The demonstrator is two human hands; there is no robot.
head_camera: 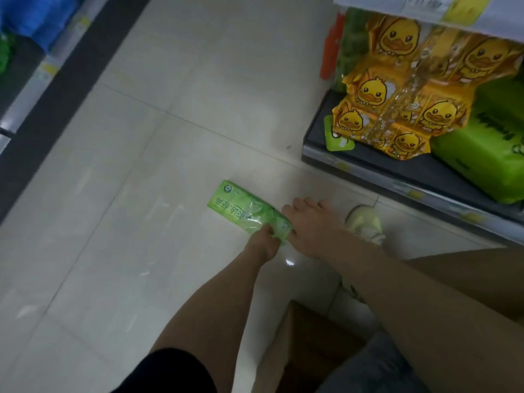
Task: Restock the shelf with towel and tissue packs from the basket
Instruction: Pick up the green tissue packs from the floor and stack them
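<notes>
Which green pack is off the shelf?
The slim light-green pack over the floor tiles, its near end held by the left hand; the others, like the bulky green pack, sit on the shelf beside yellow duck packs.

This is a shop aisle. At two o'clock a low shelf (354, 165) edged with price labels (414, 194) carries yellow duck-printed packs (397, 89) and green packs (487, 154). At ten o'clock a second shelf (42, 80) faces it across pale floor tiles (170, 137).
</notes>
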